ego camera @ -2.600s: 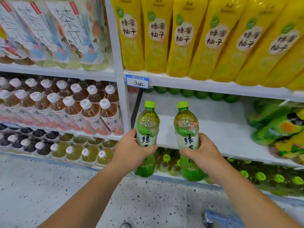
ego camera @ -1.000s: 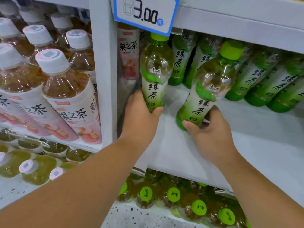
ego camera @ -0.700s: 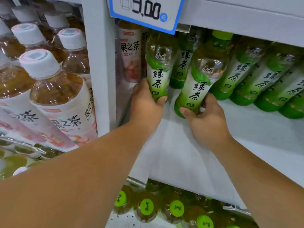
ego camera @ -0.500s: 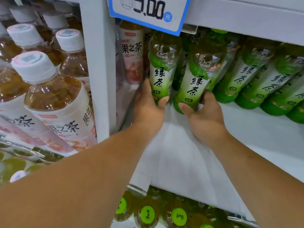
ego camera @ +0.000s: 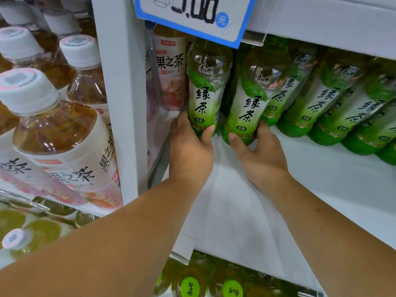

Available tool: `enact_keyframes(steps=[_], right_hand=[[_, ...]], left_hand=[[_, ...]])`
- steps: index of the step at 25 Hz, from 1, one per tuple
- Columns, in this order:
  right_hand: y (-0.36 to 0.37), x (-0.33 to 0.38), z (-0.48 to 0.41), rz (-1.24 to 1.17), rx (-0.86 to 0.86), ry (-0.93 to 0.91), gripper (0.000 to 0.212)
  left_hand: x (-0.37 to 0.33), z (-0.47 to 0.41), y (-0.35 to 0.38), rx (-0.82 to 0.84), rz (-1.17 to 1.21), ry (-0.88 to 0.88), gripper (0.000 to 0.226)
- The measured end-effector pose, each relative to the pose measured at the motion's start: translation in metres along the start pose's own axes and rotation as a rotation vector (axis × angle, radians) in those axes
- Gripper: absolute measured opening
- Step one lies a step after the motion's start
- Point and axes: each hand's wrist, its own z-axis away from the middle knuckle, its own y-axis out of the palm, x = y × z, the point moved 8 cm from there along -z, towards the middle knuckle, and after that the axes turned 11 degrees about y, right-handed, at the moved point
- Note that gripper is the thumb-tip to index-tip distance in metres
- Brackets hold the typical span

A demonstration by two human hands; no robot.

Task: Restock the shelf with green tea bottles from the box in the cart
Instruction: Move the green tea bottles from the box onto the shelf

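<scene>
Nearest the camera, two bare forearms (ego camera: 128, 243) reach forward from the lower corners and converge toward the middle of the view. To the left, in the adjacent bay, brown tea bottles (ego camera: 57, 133) with white caps stand in rows; a white upright (ego camera: 120, 103) separates that bay from the working bay. Below the forearms, green-capped bottles (ego camera: 190, 287) occupy the tier underneath. The shelf board (ego camera: 321, 189) of the working bay is white, and its front area is bare. Further in, the left hand (ego camera: 188, 155) is wrapped around the lower body of the left green tea bottle (ego camera: 205, 88), thumb across the front of the label base. This bottle is close to upright, just beside the upright's inner face; its base is covered by the hand, so contact with the board cannot be confirmed. The right hand (ego camera: 261, 159) is clamped on the base of the right green tea bottle (ego camera: 250, 99), thumb on the near left side, fingers round the right. This bottle is tilted, top leaning away and to the right. The two hands are near each other but apart. Directly behind, a row of green tea bottles (ego camera: 317, 99) runs to the right along the back of the board. A peach-labelled bottle (ego camera: 171, 69) stands behind the left green tea bottle, next to the upright. A blue-edged price tag (ego camera: 192, 16) hangs from the upper shelf (ego camera: 321, 24) and hides the caps of both held bottles.
</scene>
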Motion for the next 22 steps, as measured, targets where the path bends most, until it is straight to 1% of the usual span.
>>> enact_keyframes(steps=[2, 5, 6, 10, 13, 19, 22], right_hand=[[0.0, -0.002, -0.001, -0.002, 0.02, 0.017, 0.054], [0.001, -0.002, -0.002, 0.02, 0.031, 0.021, 0.07], [0.001, -0.001, -0.001, 0.037, 0.024, 0.016, 0.072], [0.002, 0.004, 0.002, 0.104, -0.024, 0.011, 0.072], [0.002, 0.002, 0.003, 0.131, -0.037, 0.031, 0.069], [0.003, 0.002, 0.004, 0.12, -0.037, 0.047, 0.076], [0.0, 0.003, 0.008, 0.086, -0.013, 0.056, 0.068]], left_hand=[[0.0, 0.0, 0.0, -0.009, -0.006, -0.001, 0.049], [0.001, -0.001, -0.002, -0.015, 0.012, -0.026, 0.052], [0.001, -0.001, -0.002, -0.01, 0.035, -0.041, 0.052], [0.001, -0.001, -0.001, 0.021, 0.07, -0.063, 0.05], [0.001, -0.002, 0.0, 0.039, 0.033, -0.029, 0.051], [0.0, -0.001, -0.001, 0.127, -0.043, -0.064, 0.057], [-0.003, 0.0, -0.009, 0.133, -0.057, -0.075, 0.052]])
